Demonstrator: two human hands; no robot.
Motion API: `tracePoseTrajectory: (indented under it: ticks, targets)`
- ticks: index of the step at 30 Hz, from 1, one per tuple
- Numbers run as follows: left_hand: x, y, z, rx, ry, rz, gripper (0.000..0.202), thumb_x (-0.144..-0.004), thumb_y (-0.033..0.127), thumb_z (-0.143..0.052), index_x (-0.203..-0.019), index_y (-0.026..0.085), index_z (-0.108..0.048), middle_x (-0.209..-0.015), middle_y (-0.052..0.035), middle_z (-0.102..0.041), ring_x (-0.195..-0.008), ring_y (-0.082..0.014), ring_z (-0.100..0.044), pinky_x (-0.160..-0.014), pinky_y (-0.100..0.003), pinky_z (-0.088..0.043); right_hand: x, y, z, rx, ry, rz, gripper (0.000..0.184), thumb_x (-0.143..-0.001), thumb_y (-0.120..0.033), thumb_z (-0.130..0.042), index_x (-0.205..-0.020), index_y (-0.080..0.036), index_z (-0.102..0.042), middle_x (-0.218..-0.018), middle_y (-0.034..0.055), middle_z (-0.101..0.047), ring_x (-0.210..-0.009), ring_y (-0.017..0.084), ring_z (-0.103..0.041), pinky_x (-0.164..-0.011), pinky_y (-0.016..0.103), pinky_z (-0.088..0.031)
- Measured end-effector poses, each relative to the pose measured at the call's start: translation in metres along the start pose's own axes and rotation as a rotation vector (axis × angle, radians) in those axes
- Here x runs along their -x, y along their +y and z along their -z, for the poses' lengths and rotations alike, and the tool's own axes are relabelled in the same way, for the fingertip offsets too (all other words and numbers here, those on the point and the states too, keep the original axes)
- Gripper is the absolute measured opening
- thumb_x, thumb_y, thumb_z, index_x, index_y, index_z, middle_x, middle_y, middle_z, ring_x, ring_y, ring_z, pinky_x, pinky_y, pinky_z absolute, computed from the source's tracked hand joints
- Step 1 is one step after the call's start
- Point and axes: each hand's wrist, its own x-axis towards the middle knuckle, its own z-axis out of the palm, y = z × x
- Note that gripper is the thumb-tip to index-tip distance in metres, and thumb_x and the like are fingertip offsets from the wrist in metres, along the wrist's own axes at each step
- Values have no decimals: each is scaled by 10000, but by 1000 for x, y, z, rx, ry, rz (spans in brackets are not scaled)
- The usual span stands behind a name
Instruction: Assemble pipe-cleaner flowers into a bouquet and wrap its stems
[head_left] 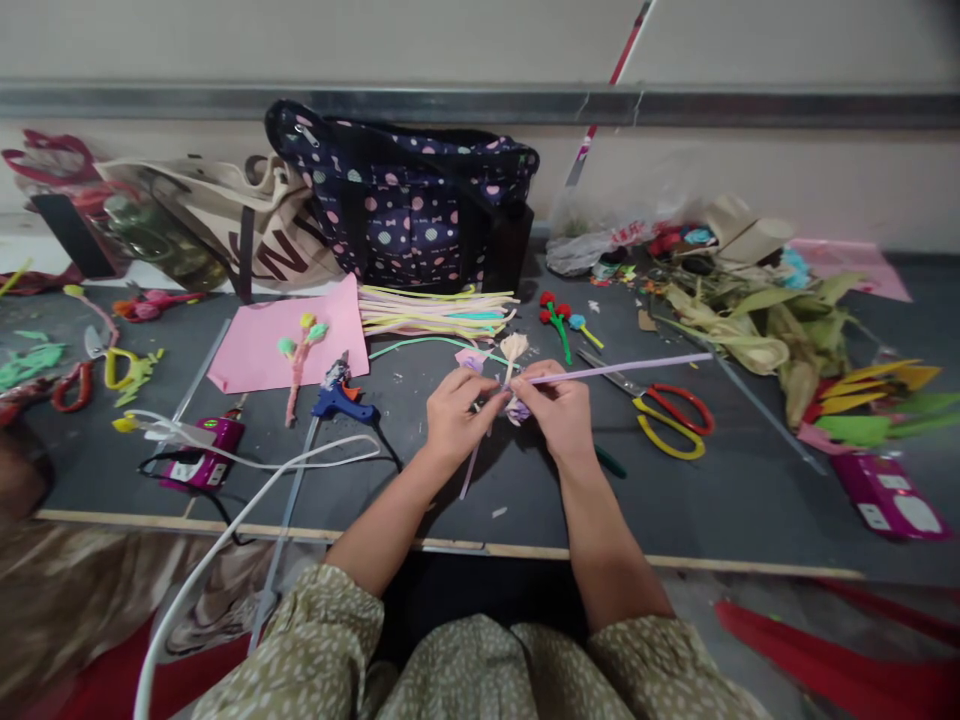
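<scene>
My left hand and my right hand meet over the dark table, fingers pinched together. Between them is a small lilac pipe-cleaner flower. A long lilac pipe cleaner runs from my right hand's fingers out to the right. My left hand pinches the flower's near side, and a lilac stem hangs down beneath it. A cream flower and a lilac piece lie just beyond my fingers.
Red and yellow scissors lie right of my hands. A blue glue gun, pink sheet, bundle of pastel pipe cleaners, dotted bag, corn husks, and white cable surround them.
</scene>
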Motion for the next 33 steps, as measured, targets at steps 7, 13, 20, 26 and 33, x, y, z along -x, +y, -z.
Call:
tracePoseTrajectory:
  ticks: [7, 13, 20, 26, 33]
  targets:
    - [0, 3, 1, 122, -12, 59, 87, -854, 249, -655, -840, 192, -719, -786, -35, -707, -732, -131, -637, -700, -257, -485, 2, -5, -2, 27, -54, 25, 98, -795, -271, -707, -722, -210, -729, -808, 22, -618, -775, 158, -606, -697, 283, -473]
    - [-4, 6, 2, 369, 1, 342, 147, -788, 313, -723, -738, 175, -729, -698, -26, -689, -623, -123, -602, -603, -245, -458, 3, -5, -2, 1, -90, 59, 85, -817, -268, -698, -756, -225, -739, -815, 14, -614, -813, 167, -605, -755, 303, -469]
    - [-7, 8, 5, 634, -50, 551, 184, -713, 333, -784, -688, 161, -723, -654, -11, -661, -601, -106, -561, -606, -234, -442, 3, -7, -1, -33, -105, 62, 61, -820, -272, -709, -784, -243, -749, -827, 0, -599, -835, 163, -600, -806, 311, -459]
    - [-8, 10, 7, 813, -81, 639, 204, -668, 334, -819, -678, 155, -723, -628, -7, -639, -560, -84, -524, -574, -224, -419, 2, -8, 0, -108, -133, 67, 28, -801, -254, -733, -785, -262, -754, -846, -1, -613, -854, 167, -602, -828, 324, -460]
    - [-7, 0, 8, 912, -206, 748, 251, -628, 348, -842, -673, 133, -721, -620, -15, -640, -536, -72, -513, -537, -208, -401, 3, -3, -2, -254, -149, 13, 27, -766, -239, -762, -770, -265, -757, -833, -8, -625, -839, 164, -604, -791, 314, -467]
